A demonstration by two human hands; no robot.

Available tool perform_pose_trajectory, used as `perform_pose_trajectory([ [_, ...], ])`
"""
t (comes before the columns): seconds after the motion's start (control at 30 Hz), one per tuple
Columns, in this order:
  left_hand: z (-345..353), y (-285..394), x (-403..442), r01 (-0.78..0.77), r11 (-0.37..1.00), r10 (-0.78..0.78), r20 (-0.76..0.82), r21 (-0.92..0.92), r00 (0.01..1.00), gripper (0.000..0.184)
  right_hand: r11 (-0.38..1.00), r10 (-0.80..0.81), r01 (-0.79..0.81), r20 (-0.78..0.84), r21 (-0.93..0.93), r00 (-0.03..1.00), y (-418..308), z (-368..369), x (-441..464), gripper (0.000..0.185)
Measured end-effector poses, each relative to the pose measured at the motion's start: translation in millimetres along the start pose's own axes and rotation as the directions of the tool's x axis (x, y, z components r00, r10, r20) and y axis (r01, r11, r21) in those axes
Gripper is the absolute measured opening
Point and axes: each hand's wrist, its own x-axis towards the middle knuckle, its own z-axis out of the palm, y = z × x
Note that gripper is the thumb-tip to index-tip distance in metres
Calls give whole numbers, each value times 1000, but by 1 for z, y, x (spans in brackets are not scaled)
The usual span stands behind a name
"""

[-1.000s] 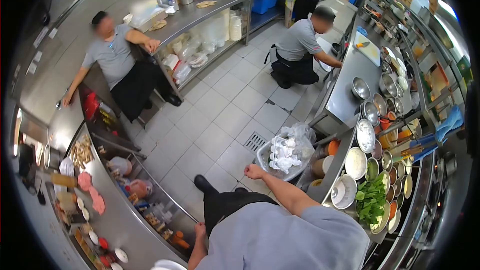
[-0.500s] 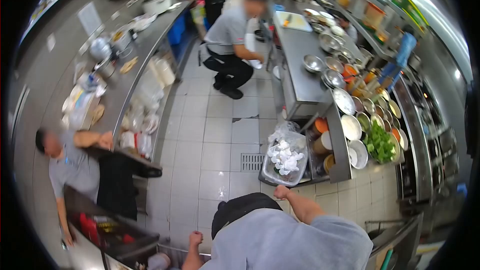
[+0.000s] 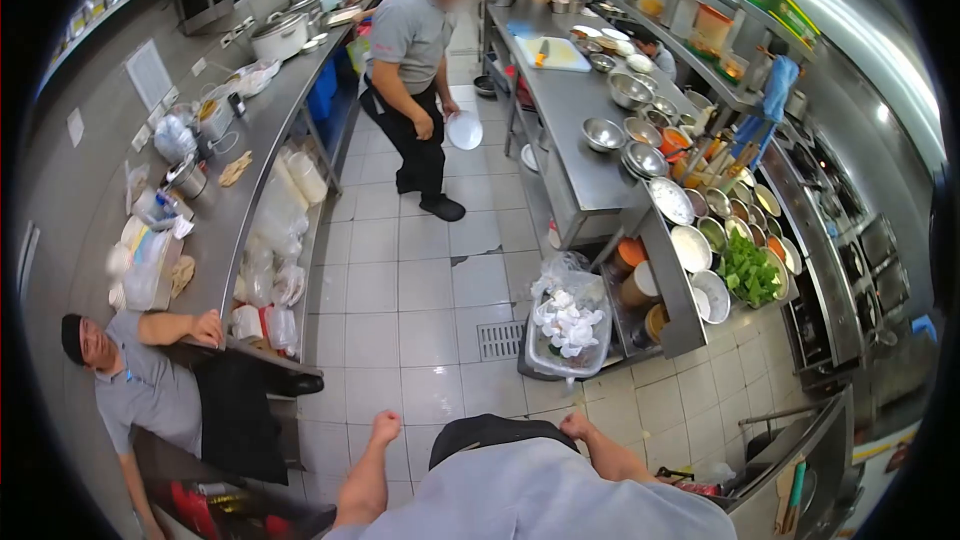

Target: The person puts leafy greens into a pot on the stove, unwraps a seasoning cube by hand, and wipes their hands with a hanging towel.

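Observation:
My left hand point(image 3: 386, 427) hangs over the tiled floor at the lower middle, its fingers curled closed; nothing shows in it. My right hand point(image 3: 575, 425) is beside my waist, also curled, with whatever it may hold hidden. It is nearest to a clear bin point(image 3: 584, 358) holding crumpled white plastic point(image 3: 570, 325), a short way in front of it. Neither hand touches a counter. A grey shirt point(image 3: 530, 495) and dark waist cloth lie between the two arms.
A co-worker point(image 3: 410, 50) stands in the aisle with a white plate point(image 3: 464, 130). Another person point(image 3: 160, 380) sits at the left. Steel counters point(image 3: 590, 165) with bowls and greens point(image 3: 748, 270) line the right; a long counter point(image 3: 240, 130) runs left.
The view has turned right. The crouching co-worker has stood up, a white plate in hand. My left hand has moved forward and up from beside the left counter; my right hand has drawn back towards my waist.

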Motion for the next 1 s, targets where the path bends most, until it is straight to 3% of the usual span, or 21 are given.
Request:
perform_pose_trajectory([
  [0.07,38,12,-10,10,1000,-10,71,1,997,15,1000,-3,4,-61,14,998,12,9,-3,23],
  [0.13,70,20,-25,-3,998,-9,185,62,983,15,993,-99,109,-198,40,975,25,19,1,23],
  [0.23,93,32,-67,-90,981,37,288,174,957,17,994,-1,14,-113,108,994,19,10,-1,24],
  [0.33,95,10,-87,-92,976,33,285,197,958,19,995,49,-48,-4,89,999,-3,-7,-10,24],
  [0.47,73,-51,-99,172,981,-185,165,88,969,20,1000,-22,21,72,13,997,-8,-10,28,23],
  [0.57,37,-75,-112,370,929,-370,68,13,926,17,997,-71,70,36,38,997,-32,-13,33,20],
  [0.67,20,-96,-116,435,892,-436,21,-124,900,14,988,-130,136,76,-75,989,-66,-27,25,22],
  [0.87,22,-71,-106,414,890,-409,65,-192,910,12,964,-223,223,-13,143,975,-86,-28,41,21],
  [0.9,27,-66,-104,404,892,-397,74,-202,915,12,962,-199,187,43,197,979,-91,-33,37,20],
  [1.0,46,-51,-86,324,933,-305,134,-157,943,16,847,-249,257,-79,466,965,-126,-55,19,37],
])
